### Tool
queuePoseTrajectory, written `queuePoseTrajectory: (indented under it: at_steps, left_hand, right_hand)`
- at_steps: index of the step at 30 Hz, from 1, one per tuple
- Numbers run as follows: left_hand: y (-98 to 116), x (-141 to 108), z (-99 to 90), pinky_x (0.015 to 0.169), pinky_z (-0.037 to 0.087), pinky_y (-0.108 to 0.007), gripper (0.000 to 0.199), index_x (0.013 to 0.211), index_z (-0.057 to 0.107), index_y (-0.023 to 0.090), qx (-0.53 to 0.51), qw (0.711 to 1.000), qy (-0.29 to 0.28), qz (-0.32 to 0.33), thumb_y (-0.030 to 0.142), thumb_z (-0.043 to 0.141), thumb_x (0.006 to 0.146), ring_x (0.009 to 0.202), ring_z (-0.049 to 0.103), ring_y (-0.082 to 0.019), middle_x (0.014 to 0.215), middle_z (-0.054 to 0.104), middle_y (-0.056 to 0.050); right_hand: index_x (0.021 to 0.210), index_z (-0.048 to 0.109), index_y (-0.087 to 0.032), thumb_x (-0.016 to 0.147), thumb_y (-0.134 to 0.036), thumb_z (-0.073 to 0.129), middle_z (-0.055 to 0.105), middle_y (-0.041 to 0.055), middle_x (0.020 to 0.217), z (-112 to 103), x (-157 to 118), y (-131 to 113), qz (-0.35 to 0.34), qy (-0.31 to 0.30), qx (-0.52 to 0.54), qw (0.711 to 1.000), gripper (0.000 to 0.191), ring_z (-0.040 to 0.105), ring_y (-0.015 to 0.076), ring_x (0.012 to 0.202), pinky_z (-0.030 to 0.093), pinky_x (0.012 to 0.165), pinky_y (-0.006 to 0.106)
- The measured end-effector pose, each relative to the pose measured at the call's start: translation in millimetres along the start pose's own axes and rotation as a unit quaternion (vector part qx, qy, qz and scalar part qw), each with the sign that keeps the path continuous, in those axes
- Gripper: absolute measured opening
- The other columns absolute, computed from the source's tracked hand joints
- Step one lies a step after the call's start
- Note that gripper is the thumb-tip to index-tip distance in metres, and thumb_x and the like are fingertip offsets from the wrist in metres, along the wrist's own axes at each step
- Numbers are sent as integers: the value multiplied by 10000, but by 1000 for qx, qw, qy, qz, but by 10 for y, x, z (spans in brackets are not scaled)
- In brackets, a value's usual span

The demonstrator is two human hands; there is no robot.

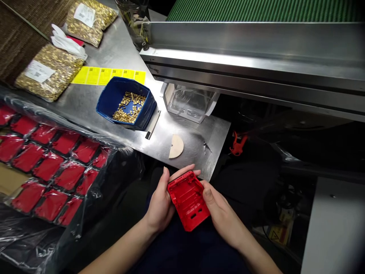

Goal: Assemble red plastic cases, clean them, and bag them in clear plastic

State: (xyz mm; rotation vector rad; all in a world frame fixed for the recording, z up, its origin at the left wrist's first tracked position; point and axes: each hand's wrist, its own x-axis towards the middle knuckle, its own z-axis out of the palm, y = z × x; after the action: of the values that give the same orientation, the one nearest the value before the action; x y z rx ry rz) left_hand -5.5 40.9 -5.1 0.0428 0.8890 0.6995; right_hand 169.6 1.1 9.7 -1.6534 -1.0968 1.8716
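Observation:
Both hands hold one red plastic housing (pixel 188 199) over my lap, just below the edge of the steel table (pixel 196 152). My left hand (pixel 161 201) grips its left side, thumb up along the edge. My right hand (pixel 219 213) grips the right side with the thumb lying on the ribbed inner face. A blue bin (pixel 108 101) with small brass parts (pixel 128 108) sits on the table above the hands.
Rows of red housings in clear plastic film (pixel 45 163) fill a box at the left. Two bags of brass parts (pixel 48 72) and yellow labels (pixel 108 75) lie at the back left. A clear plastic container (pixel 189 104) stands under a steel conveyor frame (pixel 256 57). A beige half-disc (pixel 176 146) lies near the table edge.

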Motion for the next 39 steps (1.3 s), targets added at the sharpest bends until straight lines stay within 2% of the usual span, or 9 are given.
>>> queuePoseTrajectory:
  at_steps: [4,8,15,21,25,32,34,36,39]
  left_hand:
    - [26,12,25,1013,517,-519,746,1476,537,123,-43,998,-15,-45,658,266,1033,1122,707,-370,1296,711,-215]
    - [41,5,54,959,550,-498,744,1503,495,118,-56,997,-2,-50,642,236,1043,1056,736,-356,1238,733,-223]
    - [80,-24,76,940,559,-514,741,1513,485,128,-61,997,-4,-41,642,235,1041,1008,749,-364,1205,740,-229]
    - [80,-65,47,898,569,-545,729,1524,464,141,-57,996,-17,-62,634,225,1044,968,751,-374,1201,732,-232]
    - [81,-70,39,917,566,-547,725,1516,476,141,-43,997,-10,-63,635,239,1042,977,748,-370,1190,735,-228]
    - [82,-89,42,926,553,-586,726,1519,481,162,-29,998,-14,-52,644,232,1037,1005,738,-390,1209,732,-237]
    - [84,-78,44,936,550,-568,724,1517,489,172,-30,998,-22,-45,650,237,1035,1003,737,-375,1249,722,-231]
    - [89,-58,37,991,534,-493,712,1488,529,156,-35,999,-16,-19,643,264,1040,1080,714,-344,1327,691,-218]
    - [92,-37,-15,1030,511,-349,603,1374,634,114,-58,998,22,-24,565,396,1052,1193,669,-282,1349,690,-181]
  right_hand:
    - [1344,556,-300,1069,-594,330,709,49,1185,27,-152,-59,12,-22,-7,1000,461,627,253,1191,492,947,333]
    - [1429,500,-314,1059,-601,353,661,67,1340,22,-169,-17,-1,-26,-2,1000,491,581,273,1297,510,952,338]
    - [1398,523,-326,1039,-636,367,678,60,1305,41,-150,-19,-27,-31,-8,999,500,645,275,1180,521,925,343]
    - [1401,520,-333,1033,-644,390,725,25,1123,11,-242,-106,-34,-69,-49,996,500,688,228,932,501,824,314]
    - [1406,516,-333,1054,-581,412,729,9,1088,8,-237,-109,-32,-68,-49,996,442,684,208,887,484,774,288]
    - [1390,527,-323,1057,-539,446,739,4,1057,17,-213,-136,-38,-69,-40,996,405,697,207,873,508,789,293]
    - [1328,572,-318,1025,-564,506,739,-1,1022,11,-221,-119,-58,-58,-46,996,395,698,207,845,531,790,299]
    - [1281,600,-320,955,-575,630,736,9,1058,-12,-219,-73,-108,-15,-71,992,415,706,227,903,559,828,318]
    - [1394,536,-342,899,-452,758,679,56,1319,-79,-156,45,-241,59,-166,954,554,660,283,1189,557,1000,385]
